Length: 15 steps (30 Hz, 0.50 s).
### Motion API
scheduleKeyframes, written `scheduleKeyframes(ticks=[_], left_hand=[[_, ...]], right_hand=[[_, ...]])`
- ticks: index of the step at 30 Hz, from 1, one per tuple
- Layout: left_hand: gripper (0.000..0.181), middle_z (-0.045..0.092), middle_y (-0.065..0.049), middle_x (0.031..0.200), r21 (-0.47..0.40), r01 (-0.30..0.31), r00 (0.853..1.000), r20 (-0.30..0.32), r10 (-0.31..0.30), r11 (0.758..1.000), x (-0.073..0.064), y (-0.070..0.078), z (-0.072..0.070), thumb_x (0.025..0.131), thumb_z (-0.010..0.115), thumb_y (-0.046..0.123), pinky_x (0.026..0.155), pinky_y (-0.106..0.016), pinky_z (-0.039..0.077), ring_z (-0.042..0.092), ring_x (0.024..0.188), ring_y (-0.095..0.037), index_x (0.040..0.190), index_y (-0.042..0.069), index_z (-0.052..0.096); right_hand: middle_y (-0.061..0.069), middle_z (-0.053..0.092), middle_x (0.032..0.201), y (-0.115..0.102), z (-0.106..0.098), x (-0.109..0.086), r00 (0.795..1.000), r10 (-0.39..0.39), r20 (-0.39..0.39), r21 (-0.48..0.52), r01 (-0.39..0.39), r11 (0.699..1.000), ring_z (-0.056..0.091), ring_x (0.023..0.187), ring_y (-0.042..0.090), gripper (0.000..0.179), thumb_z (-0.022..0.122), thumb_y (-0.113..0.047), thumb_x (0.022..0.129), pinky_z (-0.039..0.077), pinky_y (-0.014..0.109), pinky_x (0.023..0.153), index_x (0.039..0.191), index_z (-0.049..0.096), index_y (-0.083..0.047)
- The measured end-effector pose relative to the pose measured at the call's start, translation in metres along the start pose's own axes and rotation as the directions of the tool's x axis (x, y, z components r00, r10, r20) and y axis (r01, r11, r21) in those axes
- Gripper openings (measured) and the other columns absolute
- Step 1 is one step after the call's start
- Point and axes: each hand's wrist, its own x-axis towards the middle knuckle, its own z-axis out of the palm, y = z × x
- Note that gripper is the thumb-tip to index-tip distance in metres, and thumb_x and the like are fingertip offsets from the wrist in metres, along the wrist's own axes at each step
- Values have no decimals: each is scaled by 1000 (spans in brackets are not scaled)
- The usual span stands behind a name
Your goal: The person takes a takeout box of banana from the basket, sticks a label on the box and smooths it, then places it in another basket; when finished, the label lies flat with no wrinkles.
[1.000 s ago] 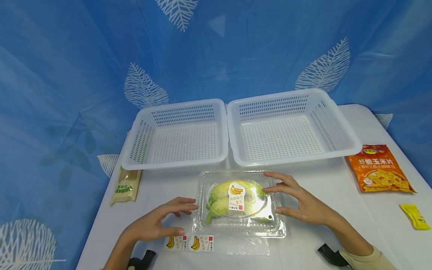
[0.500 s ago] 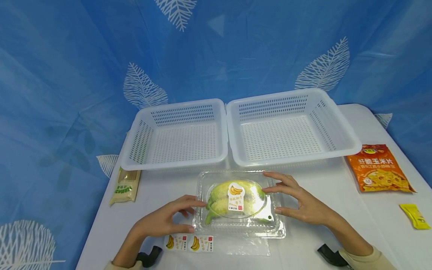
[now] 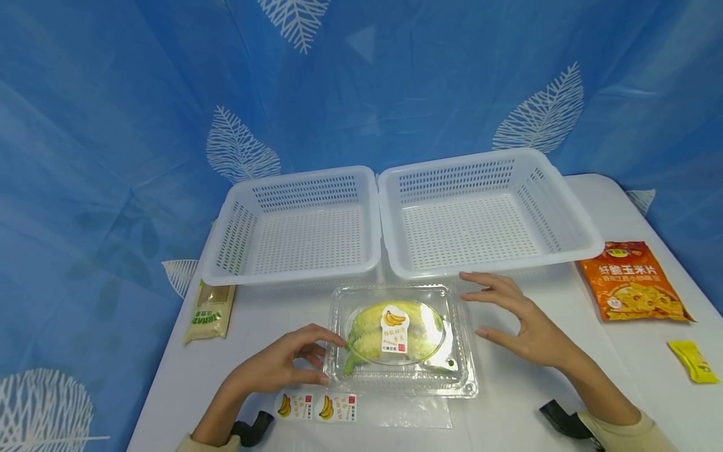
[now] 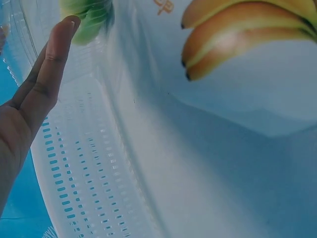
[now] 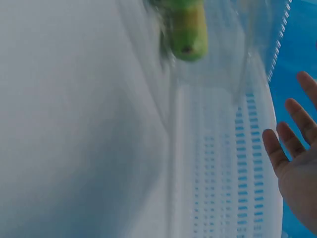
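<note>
A clear plastic clamshell box (image 3: 344,301) lies closed on the white table, with yellow-green bananas (image 3: 367,346) inside. On its lid sits a white banana label (image 3: 395,329). At the box's left side is my left hand (image 3: 277,364), its fingertips at the lid edge and its thumb at the near left corner; the left wrist view shows straight fingers (image 4: 52,64). My right hand (image 3: 522,323) hovers just right of the box, fingers spread and apart from it. A backing sheet with two banana stickers (image 3: 334,408) lies in front of the box.
Two white perforated baskets stand side by side behind the box, a left basket (image 3: 294,278) and a right basket (image 3: 497,265). A pale packet (image 3: 210,314) lies at the left edge. An orange snack bag (image 3: 635,282) and a small yellow packet (image 3: 693,362) lie at the right.
My left hand has moved right, reaching the box's left edge. My right hand has come off the box's right side and shifted rightward. The box has stayed in place.
</note>
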Motion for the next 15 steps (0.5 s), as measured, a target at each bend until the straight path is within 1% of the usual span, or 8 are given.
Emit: scheduleKeyframes(ticks=[3, 4, 6, 9, 11, 13, 15], left_hand=[[55, 52, -7, 136, -14, -7, 1000, -4, 7, 1000, 0, -1, 0, 87, 74, 24, 89, -35, 56, 64, 112, -20, 137, 21, 51], [55, 53, -7, 135, -19, -8, 1000, -6, 8, 1000, 0, -1, 0, 87, 75, 24, 88, -35, 57, 64, 111, -20, 136, 21, 52], [55, 53, -8, 134, -32, -7, 1000, -8, 7, 999, 0, -1, 1, 86, 75, 23, 88, -35, 57, 65, 110, -20, 136, 20, 52], [55, 52, -9, 133, -57, 3, 1000, -9, -3, 998, 0, -1, 1, 86, 75, 22, 89, -35, 56, 65, 110, -19, 136, 19, 53], [55, 50, -10, 133, -71, 15, 1000, -8, -15, 997, 0, 0, 1, 86, 75, 23, 90, -34, 56, 64, 111, -19, 136, 19, 52], [55, 48, -10, 132, -81, 28, 1000, -10, -28, 996, 0, 0, 1, 86, 75, 23, 91, -33, 56, 63, 111, -19, 136, 20, 52], [55, 46, -10, 132, -87, 37, 999, -10, -38, 996, 0, 1, 1, 86, 76, 24, 91, -31, 55, 63, 112, -18, 135, 20, 52]], right_hand=[[10, 44, 150, 2, -18, 0, 995, 15, -95, -23, -17, 1000, 31, 142, 14, 60, 76, 11, 73, 21, 17, 114, 128, 62, -6], [8, 46, 149, 3, -24, 0, 990, 25, -135, -41, -30, 999, 31, 142, 14, 59, 76, 12, 72, 20, 17, 115, 127, 63, -6], [2, 48, 148, 6, -36, -1, 973, 55, -224, -60, -70, 996, 31, 142, 12, 56, 74, 13, 73, 19, 16, 115, 125, 64, -4], [-3, 52, 145, 15, -51, -1, 931, 95, -352, -74, -129, 989, 30, 142, 12, 50, 72, 13, 76, 16, 18, 116, 123, 65, 0], [-8, 52, 145, 22, -61, -2, 895, 155, -418, -62, -198, 978, 30, 142, 10, 46, 71, 9, 80, 14, 21, 117, 124, 65, -1], [-11, 51, 145, 31, -69, -3, 861, 212, -463, -67, -273, 960, 28, 143, 8, 44, 70, 3, 84, 11, 30, 121, 127, 64, -4], [-7, 49, 148, 39, -76, -5, 831, 264, -490, -79, -343, 936, 26, 144, 9, 43, 70, -3, 87, 9, 43, 122, 130, 63, -6]])
